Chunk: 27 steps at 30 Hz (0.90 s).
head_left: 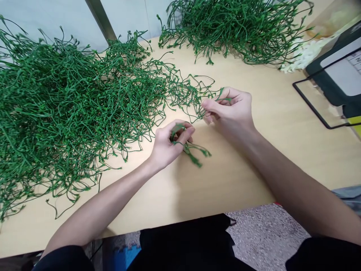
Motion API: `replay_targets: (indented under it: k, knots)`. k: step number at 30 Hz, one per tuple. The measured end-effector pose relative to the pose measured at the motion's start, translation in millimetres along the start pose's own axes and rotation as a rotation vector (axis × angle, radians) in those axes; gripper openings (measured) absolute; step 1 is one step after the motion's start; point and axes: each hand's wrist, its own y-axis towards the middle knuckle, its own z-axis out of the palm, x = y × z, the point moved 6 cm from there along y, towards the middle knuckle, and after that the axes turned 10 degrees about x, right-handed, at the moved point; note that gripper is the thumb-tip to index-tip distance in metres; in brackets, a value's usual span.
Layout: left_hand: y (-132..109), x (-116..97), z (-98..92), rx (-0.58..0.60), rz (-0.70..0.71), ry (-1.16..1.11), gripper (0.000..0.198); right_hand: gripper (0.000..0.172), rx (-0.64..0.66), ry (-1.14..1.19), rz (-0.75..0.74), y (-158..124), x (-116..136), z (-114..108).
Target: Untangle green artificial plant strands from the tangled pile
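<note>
My left hand point(172, 145) is closed around a small bunch of green artificial stems point(194, 154), whose budded tips hang out toward the right, slightly blurred. Up and to the right, my right hand point(229, 107) pinches a thin green stem between thumb and fingers at the edge of the loose pile. Part of that stem shows above the fingers; the rest is hidden or mixed with its neighbours. A large tangled pile of the same green stems point(84, 101) spreads over the left side of the table, its thin right end reaching my right hand.
Another heap of green stems point(237, 30) lies at the back of the table point(282, 124). White flower-like pieces point(307, 52) sit beside a dark device with a pale panel point(344, 71) and a black wire frame point(313, 107) at right. A metal post point(101, 19) stands behind the left pile.
</note>
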Motion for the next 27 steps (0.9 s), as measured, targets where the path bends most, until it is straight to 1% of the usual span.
replay_targets:
  k: [2, 3, 4, 6, 7, 8, 9, 11, 12, 13, 14, 16, 17, 18, 19, 21, 24, 27]
  knots:
    - [1.5, 4.1, -4.3, -0.070, -0.025, -0.070, 0.020, 0.040, -0.024, 0.034, -0.007, 0.4, 2.3, -2.0]
    - [2.3, 6.1, -5.3, -0.088, -0.040, -0.102, 0.021, 0.034, -0.021, 0.035, 0.004, 0.5, 2.7, -1.5]
    - [2.9, 7.6, -5.6, -0.097, -0.054, -0.127, 0.023, 0.033, -0.008, 0.031, 0.022, 0.5, 2.6, -0.2]
    - [3.6, 8.9, -5.1, -0.098, -0.066, -0.162, 0.025, 0.044, 0.017, 0.038, 0.053, 0.7, 0.9, 2.5]
    - [3.7, 8.8, -4.5, -0.095, -0.066, -0.176, 0.026, 0.049, 0.017, 0.053, 0.046, 0.9, 0.5, 2.8]
    - [3.8, 8.7, -3.9, -0.089, -0.063, -0.190, 0.027, 0.050, 0.010, 0.064, 0.025, 1.2, 0.8, 2.2]
    - [3.7, 8.5, -3.5, -0.086, -0.060, -0.202, 0.028, 0.047, 0.003, 0.061, -0.007, 1.4, 1.9, 1.1]
    - [3.6, 8.0, -3.9, -0.091, -0.043, -0.216, 0.029, 0.031, 0.005, 0.011, -0.089, 1.1, 7.0, -1.2]
    - [3.6, 7.8, -4.7, -0.100, -0.032, -0.215, 0.030, 0.023, 0.032, -0.029, -0.122, 0.6, 10.4, -1.0]
    - [3.6, 7.5, -5.8, -0.112, -0.019, -0.207, 0.030, 0.022, 0.081, -0.068, -0.136, -0.2, 13.5, 0.5]
    - [3.5, 7.2, -7.0, -0.125, -0.009, -0.195, 0.031, 0.024, 0.151, -0.099, -0.130, -1.2, 15.9, 3.6]
    - [3.4, 7.2, -8.9, -0.143, -0.003, -0.167, 0.032, 0.025, 0.308, -0.137, -0.045, -4.3, 16.8, 11.8]
    - [3.3, 7.4, -9.6, -0.149, -0.004, -0.157, 0.031, 0.025, 0.361, -0.148, -0.002, -6.2, 17.0, 14.9]
    - [3.1, 7.6, -10.0, -0.152, -0.005, -0.151, 0.029, 0.025, 0.378, -0.155, 0.023, -7.5, 17.8, 16.3]
    - [2.8, 7.8, -10.2, -0.152, -0.006, -0.148, 0.027, 0.026, 0.373, -0.160, 0.031, -8.1, 18.8, 16.7]
    - [2.1, 8.3, -10.7, -0.153, -0.004, -0.138, 0.022, 0.026, 0.321, -0.167, 0.025, -7.5, 19.7, 14.4]
    - [1.3, 8.8, -11.6, -0.148, -0.001, -0.082, 0.020, 0.029, 0.242, -0.170, 0.014, -4.5, 16.4, 8.3]
    - [1.4, 6.2, -12.4, -0.146, 0.036, -0.019, 0.014, 0.029, 0.191, -0.168, 0.010, -1.9, 11.9, 2.2]
